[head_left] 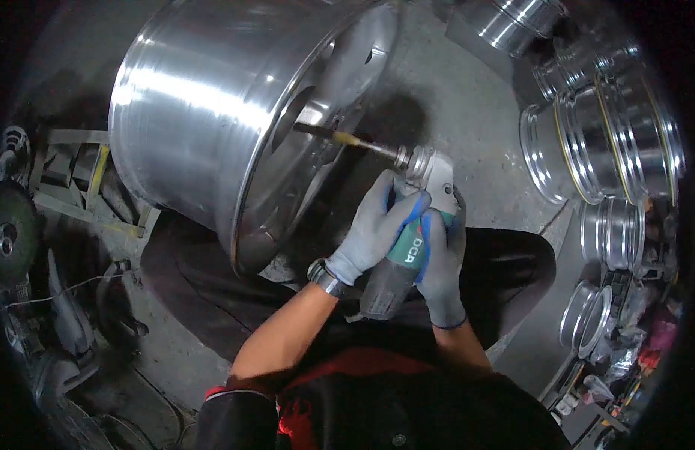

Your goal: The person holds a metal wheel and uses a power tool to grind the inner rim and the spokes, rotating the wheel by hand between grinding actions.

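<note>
A green and black angle grinder [409, 251] with a silver head is held in both gloved hands. My left hand [376, 229], with a watch at the wrist, wraps round its left side near the head. Along the right side of the body, my right hand [443, 259] closes on it. A thin rod attachment [374, 145] runs from the grinder head to the left, and its dark tip reaches into the openings of a wheel rim's face. That large polished metal wheel rim [205, 105] lies on its side, tilted, in front of my legs.
Several shiny rims [603, 142] are stacked at the right. A metal frame [85, 180] with yellow marks stands left of the big rim. Further left is a dark round disc [10, 225]. Cables [163, 401] lie on the floor at lower left.
</note>
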`<move>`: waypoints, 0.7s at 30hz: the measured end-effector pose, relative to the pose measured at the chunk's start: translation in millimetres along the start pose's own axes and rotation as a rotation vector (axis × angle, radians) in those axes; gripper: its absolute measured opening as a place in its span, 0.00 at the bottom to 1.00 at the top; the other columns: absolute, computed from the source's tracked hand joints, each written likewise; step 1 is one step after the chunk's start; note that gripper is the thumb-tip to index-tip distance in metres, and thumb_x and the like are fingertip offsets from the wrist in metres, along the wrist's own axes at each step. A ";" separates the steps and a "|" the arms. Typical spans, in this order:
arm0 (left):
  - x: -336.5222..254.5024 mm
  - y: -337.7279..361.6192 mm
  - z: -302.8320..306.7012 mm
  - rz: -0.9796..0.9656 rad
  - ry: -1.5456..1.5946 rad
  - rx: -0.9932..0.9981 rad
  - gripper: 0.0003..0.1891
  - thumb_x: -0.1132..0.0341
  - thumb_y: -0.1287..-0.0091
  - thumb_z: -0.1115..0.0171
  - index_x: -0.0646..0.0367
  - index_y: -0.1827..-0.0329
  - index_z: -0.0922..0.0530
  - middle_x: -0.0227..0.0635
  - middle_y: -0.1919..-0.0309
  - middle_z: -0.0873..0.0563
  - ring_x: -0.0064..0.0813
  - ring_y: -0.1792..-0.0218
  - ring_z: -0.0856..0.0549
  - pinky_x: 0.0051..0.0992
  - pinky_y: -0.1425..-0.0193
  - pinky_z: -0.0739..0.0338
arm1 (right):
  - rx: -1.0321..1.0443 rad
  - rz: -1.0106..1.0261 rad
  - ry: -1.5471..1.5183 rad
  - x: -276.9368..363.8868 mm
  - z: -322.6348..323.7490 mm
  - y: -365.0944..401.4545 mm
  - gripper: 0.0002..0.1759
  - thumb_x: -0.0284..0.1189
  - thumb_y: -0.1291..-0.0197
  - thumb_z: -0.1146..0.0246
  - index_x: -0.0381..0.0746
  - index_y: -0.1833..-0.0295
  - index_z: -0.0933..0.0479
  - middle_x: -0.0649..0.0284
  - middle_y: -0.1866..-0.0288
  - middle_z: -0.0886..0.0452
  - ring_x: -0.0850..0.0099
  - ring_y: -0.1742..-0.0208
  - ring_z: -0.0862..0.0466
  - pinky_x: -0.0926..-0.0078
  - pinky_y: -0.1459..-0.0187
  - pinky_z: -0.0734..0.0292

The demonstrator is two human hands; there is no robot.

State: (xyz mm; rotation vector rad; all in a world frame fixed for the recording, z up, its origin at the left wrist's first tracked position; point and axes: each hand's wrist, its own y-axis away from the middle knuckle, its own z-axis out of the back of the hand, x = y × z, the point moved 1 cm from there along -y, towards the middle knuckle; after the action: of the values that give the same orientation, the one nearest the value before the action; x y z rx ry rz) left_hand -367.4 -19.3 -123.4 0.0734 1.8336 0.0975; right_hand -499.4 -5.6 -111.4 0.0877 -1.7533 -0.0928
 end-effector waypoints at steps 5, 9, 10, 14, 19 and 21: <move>-5.0 -6.7 6.2 0.029 -0.039 -0.017 0.19 0.54 0.26 0.33 0.63 0.54 0.22 0.37 0.64 0.17 0.21 0.60 0.21 0.29 0.52 0.24 | -0.013 -0.035 -0.019 11.7 -7.6 -3.2 0.33 0.28 0.26 0.40 0.33 0.20 0.41 0.57 0.32 0.25 0.72 0.34 0.23 0.70 0.33 0.26; -5.8 -14.7 8.0 0.008 -0.073 0.054 0.20 0.52 0.26 0.33 0.63 0.55 0.23 0.37 0.64 0.18 0.22 0.60 0.22 0.29 0.51 0.24 | -0.071 -0.011 -0.029 -2.6 -2.8 -8.4 0.33 0.27 0.27 0.39 0.33 0.20 0.41 0.57 0.32 0.25 0.72 0.34 0.23 0.70 0.33 0.25; -4.3 -13.7 8.2 0.003 -0.075 0.062 0.20 0.51 0.26 0.33 0.63 0.55 0.23 0.37 0.64 0.18 0.22 0.60 0.22 0.30 0.51 0.25 | -0.051 0.018 -0.008 -5.7 -0.1 -7.0 0.33 0.27 0.27 0.39 0.33 0.21 0.40 0.57 0.32 0.25 0.71 0.34 0.23 0.69 0.33 0.25; -1.4 -1.3 4.1 0.013 0.009 -0.015 0.21 0.51 0.26 0.33 0.63 0.55 0.24 0.38 0.65 0.18 0.24 0.61 0.22 0.30 0.51 0.24 | 0.043 0.006 -0.028 1.9 0.6 -0.2 0.33 0.26 0.27 0.40 0.34 0.21 0.40 0.56 0.31 0.25 0.71 0.33 0.23 0.69 0.32 0.26; -13.7 -14.2 7.2 0.031 -0.143 0.079 0.15 0.56 0.24 0.38 0.61 0.52 0.24 0.28 0.61 0.22 0.17 0.56 0.26 0.24 0.49 0.27 | -0.028 0.017 -0.063 0.5 -5.6 -8.2 0.33 0.25 0.28 0.41 0.33 0.21 0.40 0.56 0.31 0.25 0.71 0.34 0.23 0.69 0.32 0.25; -9.6 -13.3 5.3 0.005 -0.085 0.057 0.18 0.53 0.25 0.35 0.62 0.53 0.24 0.33 0.62 0.20 0.20 0.59 0.24 0.27 0.50 0.26 | -0.056 0.042 -0.072 -0.3 -5.1 -9.3 0.32 0.24 0.28 0.41 0.33 0.21 0.40 0.57 0.31 0.25 0.71 0.34 0.22 0.70 0.33 0.25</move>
State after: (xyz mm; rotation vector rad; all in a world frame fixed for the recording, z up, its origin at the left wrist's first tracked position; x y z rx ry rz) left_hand -359.8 -33.3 -116.9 0.1199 1.7516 0.0447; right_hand -494.2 -14.8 -111.8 0.0064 -1.8224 -0.1152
